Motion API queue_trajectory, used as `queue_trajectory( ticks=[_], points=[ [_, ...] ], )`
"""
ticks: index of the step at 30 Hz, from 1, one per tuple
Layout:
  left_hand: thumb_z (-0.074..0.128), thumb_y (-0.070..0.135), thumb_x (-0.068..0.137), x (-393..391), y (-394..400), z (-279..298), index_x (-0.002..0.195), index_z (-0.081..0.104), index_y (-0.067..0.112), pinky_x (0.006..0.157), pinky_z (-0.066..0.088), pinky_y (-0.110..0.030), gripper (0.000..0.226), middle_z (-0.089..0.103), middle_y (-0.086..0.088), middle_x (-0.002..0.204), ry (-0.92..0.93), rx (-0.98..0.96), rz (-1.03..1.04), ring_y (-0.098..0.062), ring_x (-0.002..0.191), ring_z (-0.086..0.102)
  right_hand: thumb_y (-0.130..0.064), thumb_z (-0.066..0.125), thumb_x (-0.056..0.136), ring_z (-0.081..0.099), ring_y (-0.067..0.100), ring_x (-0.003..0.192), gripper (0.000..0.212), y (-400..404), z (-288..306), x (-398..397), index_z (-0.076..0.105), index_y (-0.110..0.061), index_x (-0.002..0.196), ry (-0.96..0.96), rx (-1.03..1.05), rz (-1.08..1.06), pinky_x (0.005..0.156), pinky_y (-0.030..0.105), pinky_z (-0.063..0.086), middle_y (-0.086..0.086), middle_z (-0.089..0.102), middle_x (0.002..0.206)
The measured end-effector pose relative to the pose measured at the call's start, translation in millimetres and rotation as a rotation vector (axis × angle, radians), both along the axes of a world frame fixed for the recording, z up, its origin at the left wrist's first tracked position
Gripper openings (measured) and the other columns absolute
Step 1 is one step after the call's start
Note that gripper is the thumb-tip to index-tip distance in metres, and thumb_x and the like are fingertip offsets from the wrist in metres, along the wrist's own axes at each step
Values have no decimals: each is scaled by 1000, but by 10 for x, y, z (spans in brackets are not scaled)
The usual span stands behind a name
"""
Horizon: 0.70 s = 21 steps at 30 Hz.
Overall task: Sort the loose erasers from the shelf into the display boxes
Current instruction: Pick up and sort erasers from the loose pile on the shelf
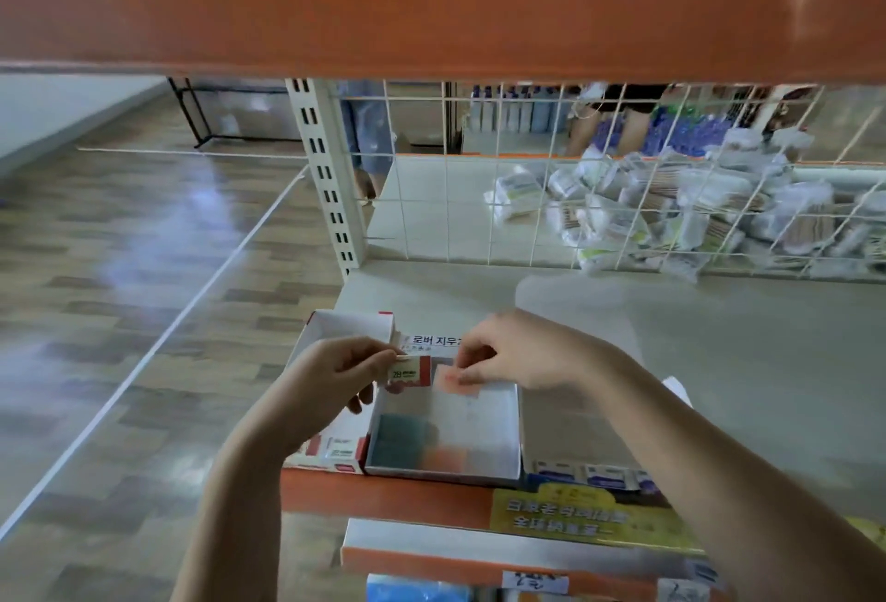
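Note:
My left hand (331, 376) pinches a white and red sleeved eraser (410, 372) over the left rim of an open white display box (515, 429). My right hand (518, 352) pinches a pale pink eraser (450, 381) at the back of that same box. On the box floor lie a dark green eraser (400, 433) and an orange eraser (443, 460). A second, red-and-white display box (335, 323) stands to the left, partly hidden under my left hand. Sleeved erasers (343, 450) show at its front.
The boxes stand at the front left of a white shelf (719, 361) with an orange edge. Blue-and-white packs (589, 474) line the shelf front to the right. A wire grid (575, 179) closes the back, with bagged goods behind it. An orange shelf (431, 2) hangs overhead.

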<state>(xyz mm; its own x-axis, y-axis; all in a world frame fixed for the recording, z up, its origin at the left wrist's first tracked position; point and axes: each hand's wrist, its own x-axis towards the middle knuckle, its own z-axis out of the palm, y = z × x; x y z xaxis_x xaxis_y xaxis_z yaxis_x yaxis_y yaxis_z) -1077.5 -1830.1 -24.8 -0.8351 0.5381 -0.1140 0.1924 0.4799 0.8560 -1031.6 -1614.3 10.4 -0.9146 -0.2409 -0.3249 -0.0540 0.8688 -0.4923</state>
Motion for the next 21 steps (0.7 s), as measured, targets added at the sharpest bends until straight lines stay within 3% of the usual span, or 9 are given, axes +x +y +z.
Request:
queue_trajectory(
  ticks=[5,11,15,19,21],
  points=[
    [56,21,92,-54,-82,-38,95,70,27,53,46,-19,15,69,8,72,5,-6,-19,-8,59,56,-31,61,89,60,14,92,24,-170,-93,-125,66,-18,109,-108,125,105,78,27,46,-3,66,105],
    [57,22,90,-76,-128,-57,95,70,26,54,46,-17,13,69,9,73,-8,-14,-47,-4,58,55,-30,62,89,54,9,74,21,-242,-193,-156,65,-18,105,-177,241,212,55,18,36,-5,63,92],
    [56,21,91,-82,-137,-57,94,69,25,54,46,-15,13,69,11,73,-4,-28,-43,-1,57,55,-34,63,88,59,12,79,20,-262,-262,-164,65,-20,102,-184,242,190,58,19,40,1,69,97],
    [56,22,92,-95,-149,-58,94,69,26,54,46,-16,14,70,11,74,9,-27,-35,-2,59,56,-27,65,86,65,12,79,16,-279,-301,-168,65,-18,99,-193,176,149,70,25,51,0,69,96],
    [55,21,92,-98,-152,-57,94,68,27,54,46,-16,14,70,12,75,18,-29,-36,-2,59,56,-26,66,86,64,11,77,15,-287,-314,-170,65,-19,99,-187,159,134,68,24,51,0,69,96]
  ],
)
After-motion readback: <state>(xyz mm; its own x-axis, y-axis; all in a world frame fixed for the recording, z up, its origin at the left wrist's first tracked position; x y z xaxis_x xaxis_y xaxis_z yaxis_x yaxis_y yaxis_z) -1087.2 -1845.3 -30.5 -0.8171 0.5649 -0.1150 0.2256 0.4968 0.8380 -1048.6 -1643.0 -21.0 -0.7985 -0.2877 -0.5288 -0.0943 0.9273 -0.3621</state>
